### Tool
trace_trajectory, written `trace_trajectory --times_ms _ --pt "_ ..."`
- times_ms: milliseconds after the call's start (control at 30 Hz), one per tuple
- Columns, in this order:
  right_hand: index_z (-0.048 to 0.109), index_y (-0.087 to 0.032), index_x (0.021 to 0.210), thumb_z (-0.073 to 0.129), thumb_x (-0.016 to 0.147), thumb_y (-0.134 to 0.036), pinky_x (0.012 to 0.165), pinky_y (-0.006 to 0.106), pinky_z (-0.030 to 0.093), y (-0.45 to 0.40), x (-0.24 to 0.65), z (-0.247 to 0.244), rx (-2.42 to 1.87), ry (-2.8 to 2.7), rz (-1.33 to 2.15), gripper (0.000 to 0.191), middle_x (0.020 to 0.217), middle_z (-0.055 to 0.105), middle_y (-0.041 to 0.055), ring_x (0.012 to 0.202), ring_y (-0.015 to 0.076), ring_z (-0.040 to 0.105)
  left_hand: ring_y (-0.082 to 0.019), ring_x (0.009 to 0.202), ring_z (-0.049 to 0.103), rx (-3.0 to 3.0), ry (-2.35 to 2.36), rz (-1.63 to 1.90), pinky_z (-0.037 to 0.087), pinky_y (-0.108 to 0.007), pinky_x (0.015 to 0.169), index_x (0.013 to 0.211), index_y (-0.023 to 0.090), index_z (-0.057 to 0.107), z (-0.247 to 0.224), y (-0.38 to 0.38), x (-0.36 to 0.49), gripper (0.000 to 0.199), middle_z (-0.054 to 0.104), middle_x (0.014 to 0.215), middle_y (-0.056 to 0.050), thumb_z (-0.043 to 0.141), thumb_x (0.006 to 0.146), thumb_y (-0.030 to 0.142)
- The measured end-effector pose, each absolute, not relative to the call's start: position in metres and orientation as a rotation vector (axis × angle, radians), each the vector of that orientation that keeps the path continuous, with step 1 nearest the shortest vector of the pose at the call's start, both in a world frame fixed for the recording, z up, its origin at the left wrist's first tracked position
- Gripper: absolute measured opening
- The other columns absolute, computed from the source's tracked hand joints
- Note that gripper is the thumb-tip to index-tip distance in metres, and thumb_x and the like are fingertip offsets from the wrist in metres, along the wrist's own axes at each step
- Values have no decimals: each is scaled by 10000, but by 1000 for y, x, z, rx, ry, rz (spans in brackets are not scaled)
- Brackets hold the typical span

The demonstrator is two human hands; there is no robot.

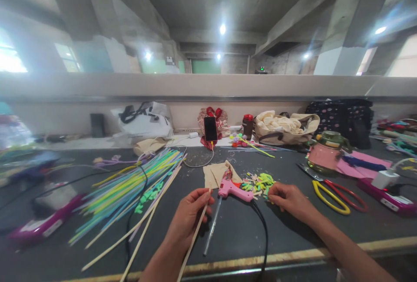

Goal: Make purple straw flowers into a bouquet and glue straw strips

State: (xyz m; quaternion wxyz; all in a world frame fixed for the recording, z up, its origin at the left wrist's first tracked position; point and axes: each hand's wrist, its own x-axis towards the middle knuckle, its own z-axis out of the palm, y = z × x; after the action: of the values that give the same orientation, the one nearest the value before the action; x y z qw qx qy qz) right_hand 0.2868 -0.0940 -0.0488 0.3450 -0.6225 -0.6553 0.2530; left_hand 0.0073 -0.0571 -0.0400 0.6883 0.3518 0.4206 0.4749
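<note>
My left hand [192,212] is closed round a long cream pipe cleaner [195,235], with its tip above the thumb and its tail running down past the table edge. My right hand [288,199] rests at the right side of a pile of short cut pipe cleaner pieces [260,182], yellow, green and pink. Its fingertips are pinched together; whatever they hold is hidden. Between the hands a pink hot glue gun [236,190] lies with its nozzle on a brown cardboard piece [211,175]. A clear glue stick [213,227] sticks out of its back.
Left lies a bundle of coloured pipe cleaners [130,186] with green cut pieces [150,197]. Right are scissors [332,195] with yellow and red handles, a pink jug [325,156] and a purple power strip [391,199]. A phone [210,129] stands at the back. The gun's cord [265,230] crosses the front edge.
</note>
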Motion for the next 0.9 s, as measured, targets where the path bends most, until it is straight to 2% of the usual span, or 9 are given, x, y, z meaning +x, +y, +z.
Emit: trace_trajectory --times_ms 233,433,633,767,900 --pt "627 -194 810 510 705 -253 435 197 378 -92 291 -53 -1594 -1718 681 168 613 607 -28 434 95 496 -40 379 475 801 948 1070 308 -115 311 753 155 581 -37 -61 7 197 580 573 25 676 594 220" --pt "632 -190 784 501 688 -222 449 195 357 -90 291 -53 -1593 -1713 648 165 596 604 -28 477 104 494 -36 377 468 801 937 1059 310 -109 313 757 147 578 -42 -57 6 189 580 568 21 671 606 212" --pt "615 -191 685 509 676 -207 535 212 372 -92 290 -50 -1593 -1732 569 108 633 614 -19 589 130 525 -35 374 463 797 935 1060 305 -105 310 740 150 583 -41 -58 7 181 581 559 22 678 600 215" --pt "582 -185 688 507 710 -270 502 209 384 -93 290 -49 -1588 -1749 572 115 627 591 -21 534 117 510 -31 376 461 784 924 1074 307 -98 312 729 152 580 -40 -59 6 161 580 555 27 674 611 208" --pt "565 -182 744 481 748 -314 493 213 393 -95 290 -48 -1580 -1755 551 157 592 555 -33 483 107 492 -55 484 534 771 914 1077 389 -111 376 707 131 581 -40 -59 5 131 616 654 -15 668 616 164"
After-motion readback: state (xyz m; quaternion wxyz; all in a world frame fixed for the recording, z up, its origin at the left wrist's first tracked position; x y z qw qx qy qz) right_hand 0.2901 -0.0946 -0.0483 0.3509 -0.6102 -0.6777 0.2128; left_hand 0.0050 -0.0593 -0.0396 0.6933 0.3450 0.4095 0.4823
